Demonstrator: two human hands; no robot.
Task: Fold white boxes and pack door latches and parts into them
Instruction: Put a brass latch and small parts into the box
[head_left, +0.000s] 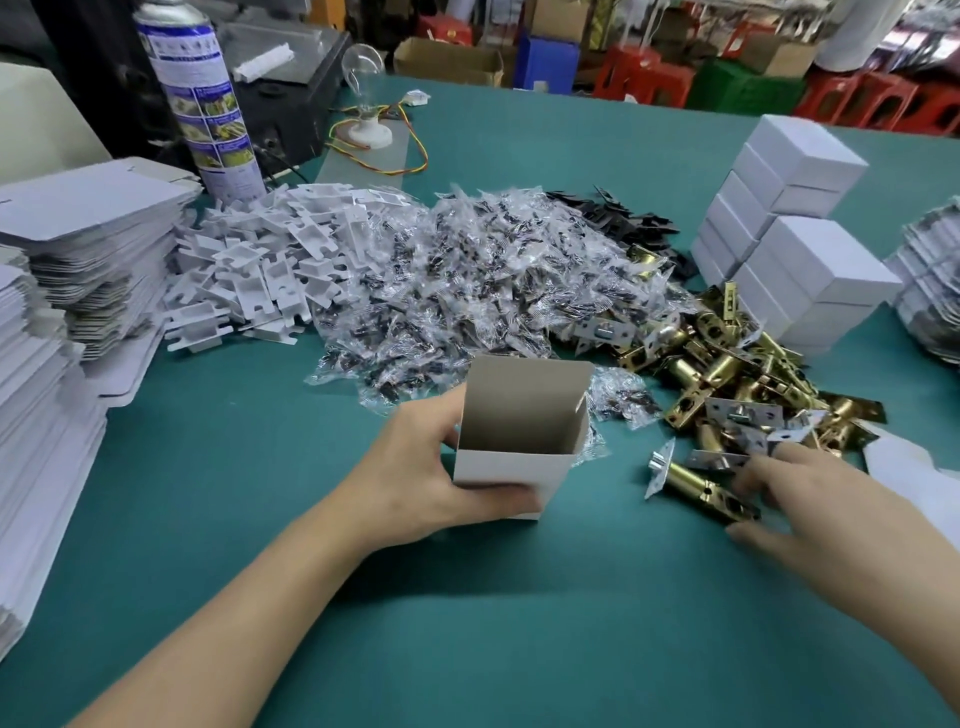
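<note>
Holding a folded white box (519, 447) upright on the green tabletop (467, 597), the left hand (431, 467) grips it with the thumb across the near face and the fingers round the left wall. The box's top is open, with one flap standing at the far side and the grey inner card showing. To the right, the right hand (810, 499) reaches over the rear end of a single brass door latch (701, 488), which lies on the tabletop with its silver faceplate pointing left. Thumb and fingers bracket the latch body, but blur makes it impossible to tell whether they have closed on it. Just beyond lies a heap of brass latches (727, 374), and next to it, behind the box, a broad mound of clear screw packets (467, 280). Farther left is a pile of white plastic parts (249, 270), and behind the packets a scatter of black plates (623, 218). Closed white boxes (800, 249) are stacked at the right rear. Stacks of flat box blanks (93, 234) fill the left edge. A spray can (202, 98) and a light bulb (363, 67) on a white base stand at the far left rear.
</note>
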